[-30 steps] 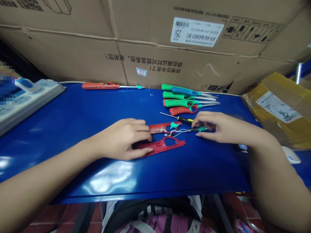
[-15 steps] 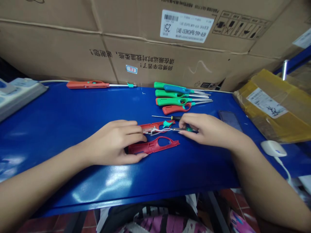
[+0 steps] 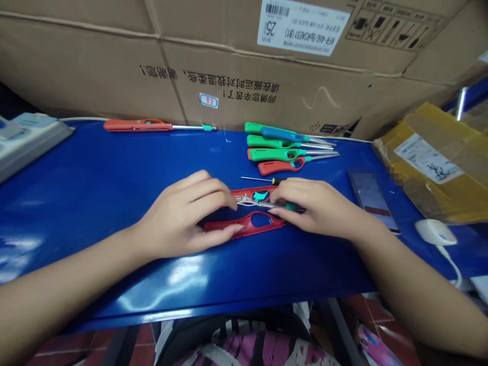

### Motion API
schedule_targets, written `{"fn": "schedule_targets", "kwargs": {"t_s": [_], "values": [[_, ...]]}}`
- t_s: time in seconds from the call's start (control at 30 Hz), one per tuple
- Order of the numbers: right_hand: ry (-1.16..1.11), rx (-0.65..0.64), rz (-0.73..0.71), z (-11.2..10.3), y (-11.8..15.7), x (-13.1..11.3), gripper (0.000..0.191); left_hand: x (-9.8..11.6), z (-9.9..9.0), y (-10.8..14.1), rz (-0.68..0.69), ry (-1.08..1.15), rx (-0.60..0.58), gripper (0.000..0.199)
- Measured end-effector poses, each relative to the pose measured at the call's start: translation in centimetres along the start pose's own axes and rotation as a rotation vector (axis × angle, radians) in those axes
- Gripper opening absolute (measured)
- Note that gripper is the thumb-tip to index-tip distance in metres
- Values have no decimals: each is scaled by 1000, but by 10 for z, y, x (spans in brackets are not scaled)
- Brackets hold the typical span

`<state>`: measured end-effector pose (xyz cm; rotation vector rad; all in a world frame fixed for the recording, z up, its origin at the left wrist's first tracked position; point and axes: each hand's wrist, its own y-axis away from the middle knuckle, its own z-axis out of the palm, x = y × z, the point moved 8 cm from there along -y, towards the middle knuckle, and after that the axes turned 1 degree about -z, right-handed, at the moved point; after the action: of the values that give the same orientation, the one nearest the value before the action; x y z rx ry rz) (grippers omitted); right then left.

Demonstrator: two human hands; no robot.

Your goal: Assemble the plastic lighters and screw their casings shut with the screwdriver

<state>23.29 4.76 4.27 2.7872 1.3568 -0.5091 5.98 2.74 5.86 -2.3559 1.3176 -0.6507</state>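
Two red plastic halves of a gas lighter shell lie in front of me. The far half (image 3: 273, 189) carries inner parts, white wires and a turquoise trigger (image 3: 261, 196). Nearer me is the bare half (image 3: 253, 223). My left hand (image 3: 186, 216) curls its fingers over the far half's left end, hiding that end, while its thumb lies over the near half. My right hand (image 3: 312, 203) pinches the metal lighter tube (image 3: 263, 204), which lies along the far half; a green piece shows by its fingers. Just beyond is a thin screwdriver (image 3: 257, 179), its handle partly hidden.
Several green, blue and orange lighters (image 3: 290, 147) lie at the back, and another orange lighter (image 3: 139, 125) is further left. A large carton (image 3: 114, 66) walls the far side. Rightward are a phone (image 3: 371, 198), a white charger (image 3: 434, 232) and a taped parcel (image 3: 434, 157); a power strip (image 3: 30, 142) is left.
My right hand has brought the metal tube leftward relative to the shell, against the far half. My left thumb has moved further over the near half. The camera view has shifted slightly.
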Motion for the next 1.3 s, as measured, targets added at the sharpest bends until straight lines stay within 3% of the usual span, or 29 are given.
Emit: {"fn": "schedule_targets", "kwargs": {"t_s": [0.13, 0.27, 0.63, 0.87, 0.97, 1.07, 1.2, 1.3], "values": [[88, 138, -120, 5, -5, -20, 19, 8, 5, -2, -66, -57, 27, 35], [49, 223, -210, 7, -6, -31, 20, 10, 19, 0, -78, -64, -78, 21], [-158, -10, -51, 10, -2, -5, 18, 2, 17, 1, -82, -54, -77, 19], [-129, 67, -95, 8, -7, -12, 18, -3, 19, 2, -128, 53, -8, 16], [-132, 38, -86, 8, -8, -11, 14, -3, 18, 2, -145, 59, -12, 28], [-138, 16, -33, 1, -2, 5, 14, -8, 15, 2, -197, 49, -39, 47], [-161, -46, 44, -9, 8, 33, 12, -9, 10, 1, -182, 55, -46, 31], [-146, -130, 60, -9, 13, 43, 16, -5, 15, 2, -121, 9, -125, 28]]}}
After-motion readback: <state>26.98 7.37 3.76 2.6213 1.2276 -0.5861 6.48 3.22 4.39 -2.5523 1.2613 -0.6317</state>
